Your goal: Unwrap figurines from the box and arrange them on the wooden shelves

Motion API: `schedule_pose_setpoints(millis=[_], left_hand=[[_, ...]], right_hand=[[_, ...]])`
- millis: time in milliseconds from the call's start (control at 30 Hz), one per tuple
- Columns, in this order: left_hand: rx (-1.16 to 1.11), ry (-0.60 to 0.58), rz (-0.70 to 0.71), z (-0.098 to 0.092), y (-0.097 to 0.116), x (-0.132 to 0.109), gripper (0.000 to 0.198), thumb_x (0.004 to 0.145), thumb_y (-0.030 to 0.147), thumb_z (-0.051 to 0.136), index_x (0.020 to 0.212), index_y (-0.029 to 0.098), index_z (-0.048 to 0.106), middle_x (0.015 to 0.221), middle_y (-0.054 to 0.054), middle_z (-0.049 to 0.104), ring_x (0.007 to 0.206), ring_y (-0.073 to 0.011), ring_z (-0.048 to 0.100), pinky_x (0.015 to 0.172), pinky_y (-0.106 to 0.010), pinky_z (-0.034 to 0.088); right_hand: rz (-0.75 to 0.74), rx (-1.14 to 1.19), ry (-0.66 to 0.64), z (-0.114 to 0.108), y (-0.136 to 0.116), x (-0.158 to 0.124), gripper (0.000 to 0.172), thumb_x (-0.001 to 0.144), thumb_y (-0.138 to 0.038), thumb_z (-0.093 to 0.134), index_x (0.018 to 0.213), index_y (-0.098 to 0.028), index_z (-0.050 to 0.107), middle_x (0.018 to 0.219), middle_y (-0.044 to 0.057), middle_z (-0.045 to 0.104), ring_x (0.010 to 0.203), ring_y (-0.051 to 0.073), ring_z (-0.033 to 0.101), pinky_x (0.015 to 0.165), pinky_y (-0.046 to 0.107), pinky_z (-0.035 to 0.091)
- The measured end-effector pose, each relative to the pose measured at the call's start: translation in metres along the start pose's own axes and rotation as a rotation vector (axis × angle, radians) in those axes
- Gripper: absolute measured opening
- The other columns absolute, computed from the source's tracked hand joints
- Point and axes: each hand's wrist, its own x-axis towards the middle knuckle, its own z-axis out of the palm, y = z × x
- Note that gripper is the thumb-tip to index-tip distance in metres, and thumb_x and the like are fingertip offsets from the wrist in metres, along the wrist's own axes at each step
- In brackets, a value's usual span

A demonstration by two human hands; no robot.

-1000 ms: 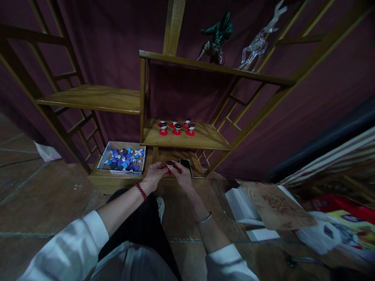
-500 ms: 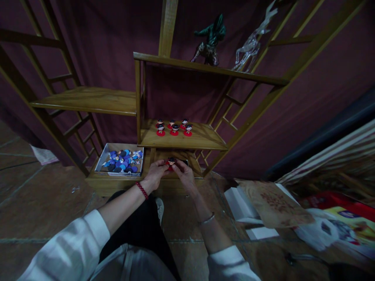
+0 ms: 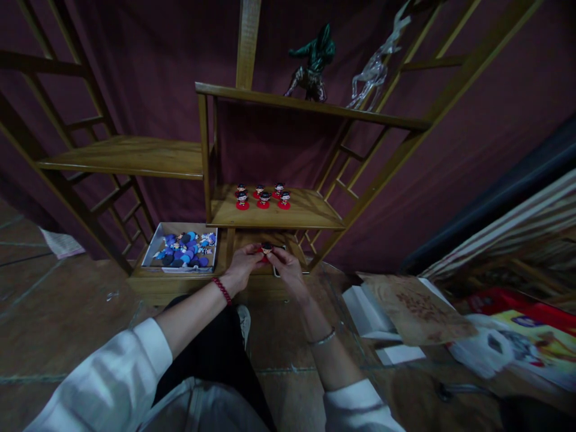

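Between my two hands is a small black-haired figurine (image 3: 266, 249) on a red base, held upright above the lowest shelf. My left hand (image 3: 243, 264) pinches the left side of its base. Fingers of my right hand (image 3: 288, 267) close on its right side. Several like figurines (image 3: 264, 200) with red round bases stand in two rows on the middle shelf (image 3: 310, 213) just beyond. Left of my hands, an open white box (image 3: 150, 253) holds a jumble of blue, purple and black figurine pieces (image 3: 186, 249).
A green hooded figure (image 3: 317, 60) and a clear deer-like figure (image 3: 373, 72) stand on the upper shelf (image 3: 270, 99). A phone-like object (image 3: 276, 270) lies partly behind my right hand. Brown paper (image 3: 418, 309), white boxes and plastic bags (image 3: 483, 348) lie on the floor at right.
The view has shifted slightly, so the shelf sits a little further left. Both hands still hold the figurine, in nearly the same place.
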Motion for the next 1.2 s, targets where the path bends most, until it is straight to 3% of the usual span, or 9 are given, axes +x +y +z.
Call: schedule_pose_setpoints(millis=[367,667,1200], left_hand=[[0.058,-0.003,-0.002,0.009,-0.002,0.003,0.016,0.062,0.004,0.066,0.074,0.011,0.061,0.07,-0.003,0.063,0.062,-0.0095,0.059,0.062,-0.023,0.05],[0.043,-0.018,-0.015,0.022,-0.003,0.004,0.014,0.066,0.002,0.061,0.075,0.012,0.059,0.07,-0.002,0.063,0.063,-0.0096,0.059,0.064,-0.024,0.051],[0.06,-0.075,0.019,0.058,0.004,0.012,0.01,0.067,0.002,0.061,0.07,0.011,0.059,0.07,-0.004,0.062,0.063,-0.0093,0.057,0.065,-0.024,0.05]], right_hand=[[0.019,0.006,0.04,-0.007,-0.002,-0.003,0.025,0.064,-0.039,0.069,0.083,-0.022,0.07,0.087,0.0,0.07,0.086,0.018,0.062,0.086,0.033,0.047],[-0.005,0.032,0.027,-0.017,-0.003,0.0,0.035,0.065,-0.042,0.068,0.093,-0.021,0.067,0.097,0.003,0.069,0.094,0.02,0.061,0.092,0.037,0.045],[-0.04,-0.05,0.024,-0.052,-0.021,0.01,0.043,0.056,-0.039,0.075,0.094,-0.022,0.067,0.099,0.003,0.069,0.095,0.021,0.062,0.092,0.041,0.045]])
